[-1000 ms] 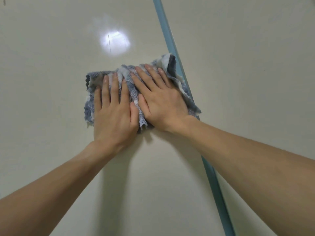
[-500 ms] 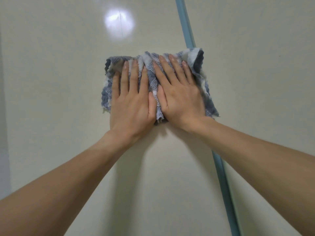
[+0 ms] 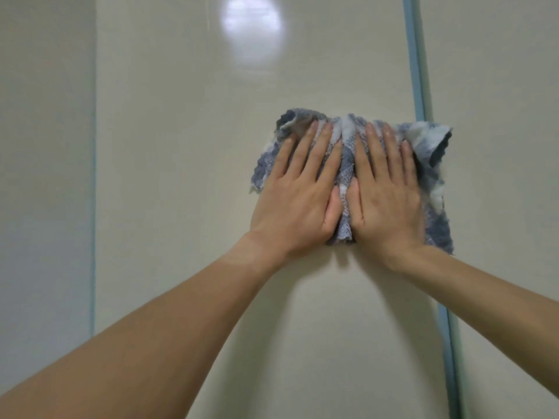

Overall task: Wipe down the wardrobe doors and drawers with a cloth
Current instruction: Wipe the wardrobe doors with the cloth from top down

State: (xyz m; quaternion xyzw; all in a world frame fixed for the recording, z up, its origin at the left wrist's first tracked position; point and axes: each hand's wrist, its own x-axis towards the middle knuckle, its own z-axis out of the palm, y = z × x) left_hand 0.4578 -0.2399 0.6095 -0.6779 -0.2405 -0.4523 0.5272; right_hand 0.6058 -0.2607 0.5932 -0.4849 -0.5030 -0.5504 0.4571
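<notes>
Cloth [image 3: 346, 158] lies across the blue strip [image 3: 416, 71] edging the cream door [image 3: 181, 176]

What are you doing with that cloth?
A person is wiping a wardrobe door. The left hand and right hand lie flat side by side, fingers straight, pressing a blue-and-white cloth against the cream panel. The cloth's right part covers the blue strip along the door's edge.
</notes>
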